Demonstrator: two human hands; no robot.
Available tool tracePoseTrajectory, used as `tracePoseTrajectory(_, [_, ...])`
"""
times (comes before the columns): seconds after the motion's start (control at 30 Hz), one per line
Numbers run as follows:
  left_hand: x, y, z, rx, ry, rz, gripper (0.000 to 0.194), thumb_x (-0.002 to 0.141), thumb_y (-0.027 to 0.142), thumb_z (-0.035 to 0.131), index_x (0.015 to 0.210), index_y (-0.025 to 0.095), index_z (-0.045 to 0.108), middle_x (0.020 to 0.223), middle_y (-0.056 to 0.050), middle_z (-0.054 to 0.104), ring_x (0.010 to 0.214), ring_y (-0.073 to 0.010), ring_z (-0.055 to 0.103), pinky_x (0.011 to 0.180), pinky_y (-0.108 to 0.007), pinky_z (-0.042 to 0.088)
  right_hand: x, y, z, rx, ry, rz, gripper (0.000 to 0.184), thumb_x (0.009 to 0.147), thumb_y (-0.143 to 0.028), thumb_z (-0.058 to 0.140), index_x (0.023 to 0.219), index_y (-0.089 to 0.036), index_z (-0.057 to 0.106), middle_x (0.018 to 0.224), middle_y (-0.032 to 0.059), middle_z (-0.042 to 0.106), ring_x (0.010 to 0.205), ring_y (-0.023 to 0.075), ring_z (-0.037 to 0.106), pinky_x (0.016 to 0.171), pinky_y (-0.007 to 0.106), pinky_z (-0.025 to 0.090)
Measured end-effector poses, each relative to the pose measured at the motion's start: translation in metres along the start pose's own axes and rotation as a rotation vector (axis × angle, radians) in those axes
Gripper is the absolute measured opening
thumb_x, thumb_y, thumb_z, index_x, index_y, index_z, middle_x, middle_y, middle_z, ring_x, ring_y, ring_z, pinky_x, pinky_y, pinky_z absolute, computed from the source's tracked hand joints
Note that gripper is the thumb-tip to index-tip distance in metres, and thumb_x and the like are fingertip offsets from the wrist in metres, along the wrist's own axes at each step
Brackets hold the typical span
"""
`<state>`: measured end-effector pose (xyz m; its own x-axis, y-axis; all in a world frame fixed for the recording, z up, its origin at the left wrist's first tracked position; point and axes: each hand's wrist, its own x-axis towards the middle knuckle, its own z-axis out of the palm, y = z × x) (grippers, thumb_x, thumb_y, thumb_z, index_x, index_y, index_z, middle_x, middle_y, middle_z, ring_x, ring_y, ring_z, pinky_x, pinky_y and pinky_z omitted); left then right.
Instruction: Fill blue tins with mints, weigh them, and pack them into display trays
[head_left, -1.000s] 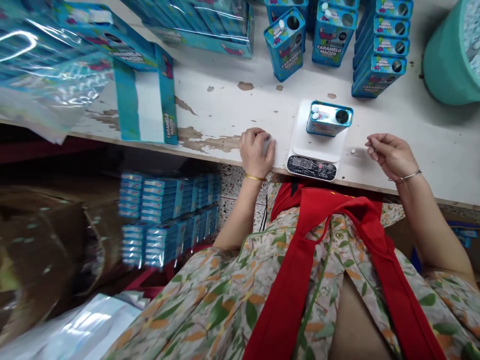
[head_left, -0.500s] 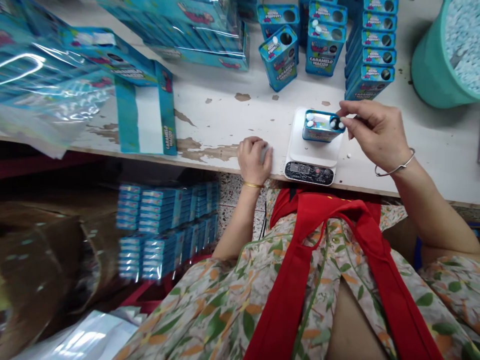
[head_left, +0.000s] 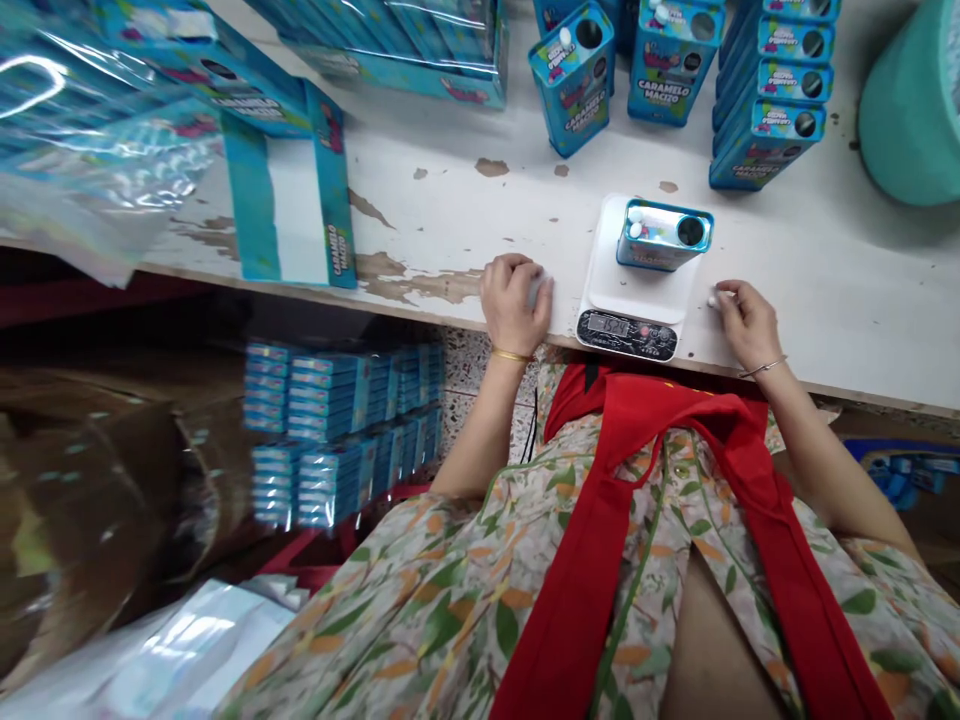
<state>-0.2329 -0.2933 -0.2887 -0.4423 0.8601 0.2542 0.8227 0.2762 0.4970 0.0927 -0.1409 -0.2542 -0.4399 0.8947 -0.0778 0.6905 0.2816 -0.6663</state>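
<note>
A small blue candy tin (head_left: 663, 234) with a round hole in its top stands on a white digital scale (head_left: 628, 298) at the table's front edge. My left hand (head_left: 514, 303) rests curled on the table just left of the scale, with something pale showing between its fingers. My right hand (head_left: 745, 322) lies on the table right of the scale, fingertips pinched on a small white candy (head_left: 712, 300).
More blue tins (head_left: 765, 120) stand in rows behind the scale. Wrapped blue display boxes (head_left: 285, 150) fill the table's left side. A teal bucket (head_left: 911, 110) stands far right. Stacked blue packs (head_left: 337, 440) sit under the table.
My right hand has drawn back from the tin's top and come down on the table to a loose white candy. The left hand has stayed put.
</note>
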Motion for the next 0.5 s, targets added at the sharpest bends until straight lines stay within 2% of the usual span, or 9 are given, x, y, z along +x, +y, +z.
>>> tracePoseTrajectory(0.1, [0.0,0.001,-0.001,0.003,-0.013,-0.02,0.024,0.096,0.041,0.053,0.105,0.022,0.062,0.115,-0.013,0.062,0.113,-0.0297,0.056,0.104,-0.049,0.043,-0.009,0.0,0.012,-0.105,-0.039,0.004,0.037,0.095,-0.048,0.056,0.116,-0.018,0.063,0.092,0.0093,0.066,0.08,0.0232,0.058,0.077,0.04,0.049])
tracePoseTrajectory(0.23, [0.0,0.004,-0.003,-0.012,-0.031,-0.041,0.025,0.096,0.042,0.052,0.106,0.022,0.063,0.116,-0.014,0.062,0.115,-0.0305,0.056,0.105,-0.05,0.043,-0.01,-0.005,0.016,-0.189,-0.057,0.002,0.017,0.095,-0.036,0.054,0.098,-0.02,0.06,0.099,0.013,0.066,0.09,0.0256,0.057,0.078,0.039,0.045])
tracePoseTrajectory(0.3, [0.001,0.005,-0.003,-0.016,-0.039,-0.051,0.025,0.096,0.042,0.053,0.106,0.022,0.063,0.117,-0.015,0.062,0.116,-0.0308,0.055,0.106,-0.051,0.043,-0.01,-0.005,0.017,-0.201,-0.061,0.011,0.014,0.096,-0.033,0.051,0.092,-0.021,0.057,0.1,0.0139,0.066,0.091,0.0264,0.056,0.078,0.04,0.044])
tracePoseTrajectory(0.5, [0.001,0.001,-0.002,-0.039,-0.055,-0.063,0.029,0.096,0.045,0.052,0.108,0.021,0.064,0.117,-0.015,0.063,0.117,-0.0313,0.056,0.107,-0.052,0.043,-0.012,-0.002,0.014,-0.002,0.037,0.011,0.02,0.094,-0.041,0.052,0.088,-0.022,0.056,0.087,0.0087,0.063,0.082,0.0224,0.054,0.077,0.038,0.043])
